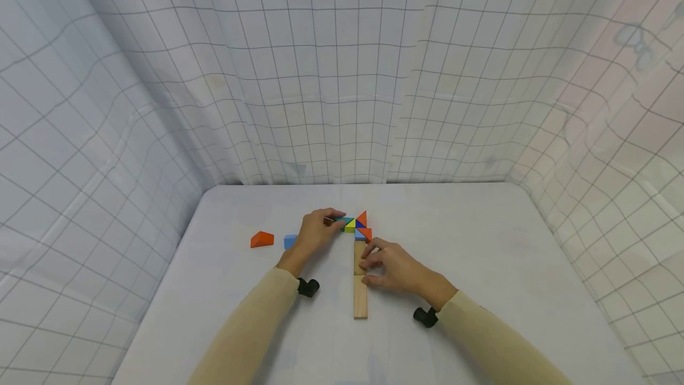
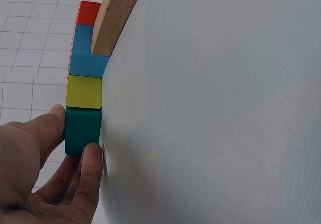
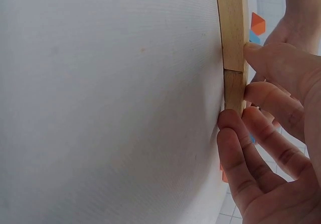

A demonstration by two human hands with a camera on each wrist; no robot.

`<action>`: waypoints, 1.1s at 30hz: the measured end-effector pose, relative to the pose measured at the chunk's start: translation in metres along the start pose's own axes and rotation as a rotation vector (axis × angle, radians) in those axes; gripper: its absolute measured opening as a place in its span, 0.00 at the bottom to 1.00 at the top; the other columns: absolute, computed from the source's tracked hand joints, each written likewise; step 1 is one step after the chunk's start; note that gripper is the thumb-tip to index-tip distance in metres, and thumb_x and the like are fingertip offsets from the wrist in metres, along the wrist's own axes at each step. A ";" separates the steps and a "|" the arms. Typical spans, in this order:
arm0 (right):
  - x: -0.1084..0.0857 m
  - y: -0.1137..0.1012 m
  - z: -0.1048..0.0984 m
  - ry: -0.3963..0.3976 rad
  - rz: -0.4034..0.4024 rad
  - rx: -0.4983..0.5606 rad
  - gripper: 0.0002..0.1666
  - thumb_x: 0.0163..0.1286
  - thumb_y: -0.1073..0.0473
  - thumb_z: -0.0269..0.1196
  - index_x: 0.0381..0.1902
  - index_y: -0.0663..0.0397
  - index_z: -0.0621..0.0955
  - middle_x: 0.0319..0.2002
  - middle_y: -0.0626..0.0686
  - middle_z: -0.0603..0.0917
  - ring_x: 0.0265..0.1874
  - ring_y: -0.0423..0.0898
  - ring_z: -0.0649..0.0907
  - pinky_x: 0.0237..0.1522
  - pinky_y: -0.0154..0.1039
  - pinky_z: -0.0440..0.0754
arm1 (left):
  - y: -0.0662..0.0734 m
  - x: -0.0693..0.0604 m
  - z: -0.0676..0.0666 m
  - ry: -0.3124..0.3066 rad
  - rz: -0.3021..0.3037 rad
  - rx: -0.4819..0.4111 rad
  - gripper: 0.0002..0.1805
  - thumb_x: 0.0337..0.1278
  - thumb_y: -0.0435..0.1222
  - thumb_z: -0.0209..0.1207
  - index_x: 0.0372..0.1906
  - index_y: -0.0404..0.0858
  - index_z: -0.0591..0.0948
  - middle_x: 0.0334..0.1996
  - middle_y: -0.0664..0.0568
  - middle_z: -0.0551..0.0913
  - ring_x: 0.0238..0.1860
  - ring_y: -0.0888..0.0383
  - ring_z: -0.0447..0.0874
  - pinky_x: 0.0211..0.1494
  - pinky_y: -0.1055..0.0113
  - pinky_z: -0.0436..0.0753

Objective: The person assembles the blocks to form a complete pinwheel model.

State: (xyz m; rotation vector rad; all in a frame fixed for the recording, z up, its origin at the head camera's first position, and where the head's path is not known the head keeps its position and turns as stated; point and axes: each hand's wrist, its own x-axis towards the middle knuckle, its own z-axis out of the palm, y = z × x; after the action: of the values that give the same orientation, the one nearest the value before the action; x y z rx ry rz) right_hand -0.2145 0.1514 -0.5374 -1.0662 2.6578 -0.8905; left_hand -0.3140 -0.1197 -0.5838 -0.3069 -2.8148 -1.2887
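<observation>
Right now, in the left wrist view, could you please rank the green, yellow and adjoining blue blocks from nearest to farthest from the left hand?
1. Green block: pinched by the left hand.
2. Yellow block: just above green in that view.
3. Blue block: just above yellow, farthest away.

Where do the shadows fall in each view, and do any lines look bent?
Head: soft shadow on the table beside the left sleeve; the curtain's lines look wavy, perhaps from folds. Left wrist: faint shadow near the left hand. Right wrist: soft shadow beside the right hand.
</observation>
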 end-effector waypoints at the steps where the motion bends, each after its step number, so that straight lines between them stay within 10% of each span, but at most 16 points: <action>1: 0.000 0.000 0.000 0.001 0.000 -0.001 0.16 0.75 0.53 0.84 0.56 0.50 0.97 0.60 0.47 0.87 0.55 0.42 0.92 0.62 0.39 0.94 | -0.001 0.001 0.001 0.001 -0.005 0.000 0.15 0.80 0.47 0.75 0.62 0.50 0.95 0.59 0.49 0.96 0.54 0.54 0.93 0.57 0.59 0.93; 16: 0.001 0.000 -0.001 -0.002 0.012 0.000 0.17 0.74 0.53 0.84 0.56 0.51 0.97 0.60 0.47 0.87 0.56 0.42 0.91 0.62 0.40 0.93 | 0.026 -0.013 -0.010 0.000 -0.020 -0.024 0.15 0.82 0.42 0.73 0.64 0.45 0.95 0.61 0.46 0.96 0.54 0.52 0.94 0.61 0.55 0.93; 33: 0.001 0.002 0.001 0.002 0.004 0.018 0.16 0.75 0.54 0.83 0.56 0.51 0.97 0.60 0.47 0.87 0.55 0.42 0.92 0.62 0.40 0.93 | 0.015 -0.010 -0.010 -0.010 0.039 -0.020 0.16 0.84 0.48 0.71 0.64 0.47 0.95 0.60 0.46 0.96 0.53 0.49 0.93 0.58 0.57 0.92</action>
State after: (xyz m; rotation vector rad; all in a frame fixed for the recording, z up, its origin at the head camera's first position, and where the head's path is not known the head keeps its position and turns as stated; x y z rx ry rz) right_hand -0.2162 0.1513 -0.5387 -1.0558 2.6475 -0.9137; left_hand -0.3020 -0.1194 -0.5669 -0.3686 -2.7907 -1.3116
